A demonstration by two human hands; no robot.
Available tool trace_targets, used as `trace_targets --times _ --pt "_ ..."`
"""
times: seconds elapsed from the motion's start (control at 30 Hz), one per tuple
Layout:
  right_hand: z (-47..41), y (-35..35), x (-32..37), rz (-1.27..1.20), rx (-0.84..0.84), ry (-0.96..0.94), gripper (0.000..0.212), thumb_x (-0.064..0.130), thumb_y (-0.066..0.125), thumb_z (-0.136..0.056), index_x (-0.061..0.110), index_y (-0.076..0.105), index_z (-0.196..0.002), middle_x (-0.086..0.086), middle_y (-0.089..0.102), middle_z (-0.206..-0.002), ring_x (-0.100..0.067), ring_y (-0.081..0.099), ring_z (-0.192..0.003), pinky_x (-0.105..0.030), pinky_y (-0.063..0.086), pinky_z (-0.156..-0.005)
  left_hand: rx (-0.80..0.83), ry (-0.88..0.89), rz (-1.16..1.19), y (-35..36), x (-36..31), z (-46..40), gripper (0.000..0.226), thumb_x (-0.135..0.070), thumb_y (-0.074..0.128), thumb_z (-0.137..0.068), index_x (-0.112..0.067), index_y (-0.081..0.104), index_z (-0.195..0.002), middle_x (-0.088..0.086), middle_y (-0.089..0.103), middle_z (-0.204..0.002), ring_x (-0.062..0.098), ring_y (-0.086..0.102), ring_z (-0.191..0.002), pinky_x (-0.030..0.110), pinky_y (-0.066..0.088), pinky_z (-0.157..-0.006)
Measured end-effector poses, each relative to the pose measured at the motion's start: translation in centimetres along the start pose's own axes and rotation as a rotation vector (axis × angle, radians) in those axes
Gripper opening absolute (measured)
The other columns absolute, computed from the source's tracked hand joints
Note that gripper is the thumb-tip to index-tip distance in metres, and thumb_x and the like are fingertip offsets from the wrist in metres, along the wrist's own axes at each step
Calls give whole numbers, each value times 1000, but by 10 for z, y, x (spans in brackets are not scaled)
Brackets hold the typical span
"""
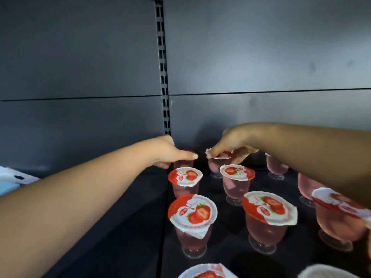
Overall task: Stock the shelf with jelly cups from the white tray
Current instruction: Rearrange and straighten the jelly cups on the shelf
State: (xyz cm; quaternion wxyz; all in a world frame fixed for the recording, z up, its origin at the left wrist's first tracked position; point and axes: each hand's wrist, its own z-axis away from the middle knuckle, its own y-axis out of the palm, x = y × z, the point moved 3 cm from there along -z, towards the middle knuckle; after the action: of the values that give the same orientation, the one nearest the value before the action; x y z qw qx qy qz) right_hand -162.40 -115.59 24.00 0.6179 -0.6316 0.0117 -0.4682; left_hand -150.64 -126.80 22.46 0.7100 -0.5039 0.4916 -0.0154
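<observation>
Several pink jelly cups with strawberry-print lids stand in rows on the dark shelf [220, 245]. My left hand [170, 151] reaches to the back row and grips a jelly cup [183, 163] from above, its lid mostly hidden under my fingers. My right hand [228, 142] holds the neighbouring back-row cup [215, 166] by the edge of its lid. In front of them stand a cup [185, 177] and another cup [236, 173], with larger-looking ones [192, 211] nearer to me. The white tray is not in view.
The dark back panel [261, 57] with a slotted upright [163, 77] rises right behind the back row. The shelf section to the left [120, 217] holds no cups. A pale blue and white object [12, 179] lies at the far left edge.
</observation>
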Motion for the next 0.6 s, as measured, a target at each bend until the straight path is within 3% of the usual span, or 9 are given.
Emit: trace_targets --times 0.1,0.17,0.3,0.4,0.5,0.53,0.6 --pt "1 -1 2 16 -23 -24 18 15 68 -84 9 56 -71 -6 56 -78 -17 57 -76 -29 53 -79 -2 26 -88 1 -1 1 45 -41 73 -76 -6 56 -99 5 54 -89 15 57 -77 24 52 -67" --pt "-2 1 3 5 -60 -61 20 15 68 -84 9 56 -69 -4 56 -71 -13 54 -65 -23 50 -67 -26 24 -67 2 1 -3 37 -38 74 -75 -6 55 -81 4 53 -74 12 54 -63 19 48 -55" --pt "-3 1 4 0 -97 -105 26 18 68 -84 11 56 -63 5 58 -47 -7 53 -52 -14 46 -49 -58 37 -14 3 -1 -4 34 -33 75 -75 -9 51 -73 3 53 -71 16 56 -70 27 53 -70" --pt "4 3 -1 38 -68 -78 21 20 66 -86 11 56 -70 0 58 -68 -13 55 -68 -20 48 -61 -85 44 -64 4 -2 10 37 -37 72 -77 -11 54 -94 0 51 -84 18 53 -87 25 48 -68" --pt "21 -8 0 225 -129 -80 32 36 67 -83 10 52 -71 -5 49 -74 -20 50 -73 -27 44 -68 -121 79 -160 -5 -7 28 67 -47 65 -80 -10 43 -131 5 52 -122 21 52 -110 25 40 -81" --pt "30 -13 4 307 -168 -94 37 41 67 -81 10 50 -68 -6 48 -72 -21 49 -68 -27 43 -65 -158 120 -204 -11 -11 36 69 -51 63 -79 -14 41 -134 4 49 -132 20 49 -118 24 36 -85" --pt "50 -21 8 410 -194 -122 44 49 65 -78 11 47 -64 -7 46 -66 -22 47 -59 -25 41 -60 -173 189 -263 -19 -16 52 66 -56 62 -76 -20 47 -129 -1 49 -132 17 48 -120 24 35 -89"
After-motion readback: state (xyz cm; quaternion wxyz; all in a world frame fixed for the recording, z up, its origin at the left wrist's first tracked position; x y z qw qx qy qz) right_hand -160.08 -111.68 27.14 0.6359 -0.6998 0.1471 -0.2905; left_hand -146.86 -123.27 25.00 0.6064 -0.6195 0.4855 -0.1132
